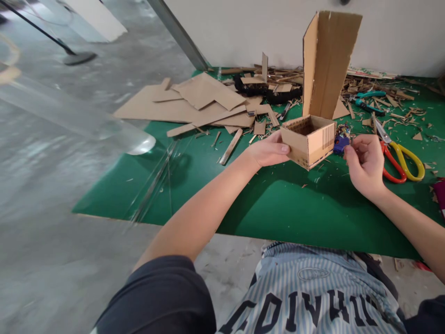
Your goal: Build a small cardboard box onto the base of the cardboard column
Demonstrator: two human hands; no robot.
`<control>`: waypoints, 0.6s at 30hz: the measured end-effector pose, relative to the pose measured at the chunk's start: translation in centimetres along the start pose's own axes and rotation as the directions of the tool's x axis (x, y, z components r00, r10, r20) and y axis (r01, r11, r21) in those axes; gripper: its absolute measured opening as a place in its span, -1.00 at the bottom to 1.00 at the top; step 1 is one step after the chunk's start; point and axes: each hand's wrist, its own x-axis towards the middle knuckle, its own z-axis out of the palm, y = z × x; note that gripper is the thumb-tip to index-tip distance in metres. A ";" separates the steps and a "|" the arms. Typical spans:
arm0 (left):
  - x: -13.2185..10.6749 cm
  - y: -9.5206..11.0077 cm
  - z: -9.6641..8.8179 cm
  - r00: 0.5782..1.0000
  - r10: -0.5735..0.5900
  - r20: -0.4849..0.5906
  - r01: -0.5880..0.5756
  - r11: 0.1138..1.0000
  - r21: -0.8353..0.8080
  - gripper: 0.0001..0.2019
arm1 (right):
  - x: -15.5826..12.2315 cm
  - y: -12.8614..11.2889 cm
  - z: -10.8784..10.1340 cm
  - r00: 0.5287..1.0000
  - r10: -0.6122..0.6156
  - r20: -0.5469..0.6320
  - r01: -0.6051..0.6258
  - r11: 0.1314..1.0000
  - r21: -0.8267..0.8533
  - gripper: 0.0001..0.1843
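My left hand (267, 150) grips the left side of a small open cardboard box (309, 141), thumb on its near wall, and holds it just above the green mat (278, 204). A tall cardboard flap (328, 60) rises from the back of the box. My right hand (365, 162) is to the right of the box with its fingers curled together. What they pinch, if anything, is too small to make out. A small blue object (340, 144) lies between the box and that hand.
Scissors with one orange and one yellow handle (399, 160) lie on the mat by my right hand. Teal-handled tools (368, 99) lie at the back right. Flat cardboard sheets (194, 104) and several scraps cover the back. The concrete floor (69, 260) lies to the left.
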 end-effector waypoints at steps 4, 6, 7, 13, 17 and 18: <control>0.5 0.2 0.7 0.998 0.067 0.009 -0.068 0.976 0.209 -0.24 | 0.3 -0.8 -0.4 0.991 -0.050 -0.121 0.052 0.999 0.015 -0.76; 0.9 0.1 1.0 0.986 0.164 0.026 -0.162 0.917 0.365 -0.24 | 0.4 -1.1 -0.5 0.992 -0.026 -0.120 0.029 0.999 0.025 -0.75; 1.1 0.0 1.1 0.976 0.215 0.037 -0.210 0.876 0.434 -0.24 | 0.4 -1.2 -0.6 0.995 -0.006 -0.102 0.008 1.000 0.023 -0.74; 0.9 -0.4 2.0 0.901 0.430 0.057 -0.327 0.586 0.741 -0.19 | 0.1 -0.8 -0.9 0.993 0.077 0.093 -0.074 0.997 -0.037 -0.58; 0.7 -0.3 2.3 0.854 0.520 0.034 -0.302 0.440 0.845 -0.14 | 0.1 -0.5 -0.9 0.979 0.138 0.151 -0.134 0.990 -0.038 -0.45; 0.6 -0.3 2.3 0.843 0.537 0.036 -0.297 0.410 0.862 -0.14 | 0.1 -0.5 -0.9 0.973 0.163 0.162 -0.160 0.987 -0.036 -0.42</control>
